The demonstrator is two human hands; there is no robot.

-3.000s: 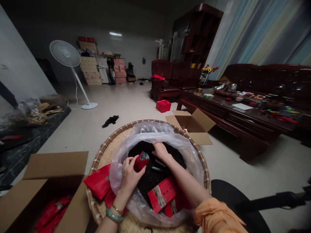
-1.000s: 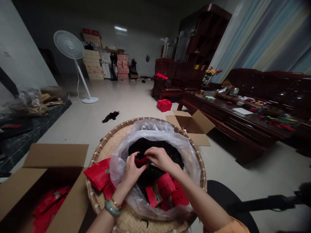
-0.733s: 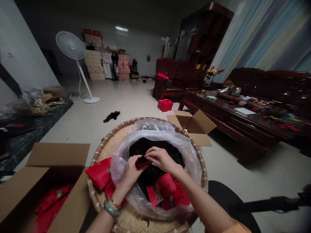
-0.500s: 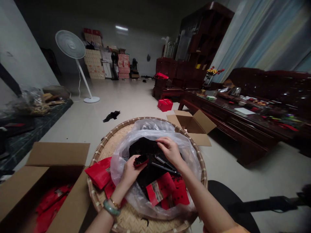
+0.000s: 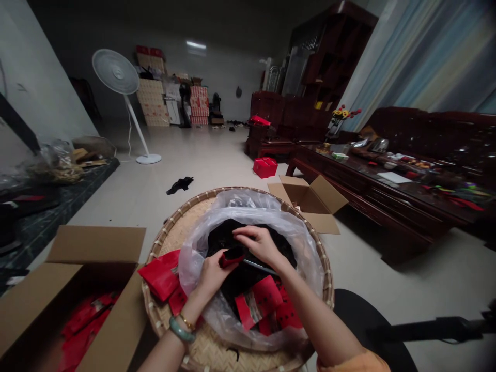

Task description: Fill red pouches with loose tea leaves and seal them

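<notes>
My left hand [image 5: 212, 273] grips a small red pouch [image 5: 230, 257], held open over the dark loose tea [image 5: 222, 238] in a clear plastic bag [image 5: 271, 219]. My right hand [image 5: 259, 244] hovers at the pouch's mouth with its fingers pinched together; what they hold is too small to make out. The bag sits in a round woven bamboo tray [image 5: 170, 235]. Several more red pouches [image 5: 265, 305] lie in the bag near my right forearm, and other red pouches [image 5: 160, 276] rest on the tray's left side. A dark metal utensil [image 5: 258, 266] lies on the tea under my right hand.
An open cardboard box [image 5: 73, 297] holding red pouches stands at the near left. Another open box [image 5: 310, 199] sits beyond the tray on the right. A standing fan [image 5: 116, 75], a long dark wooden table [image 5: 387, 191] and a black stool [image 5: 372, 325] surround the spot.
Half a second ago my right hand was lifted away over the far side of the tea; it has come back to the mouth of the pouch. The left hand has stayed put.
</notes>
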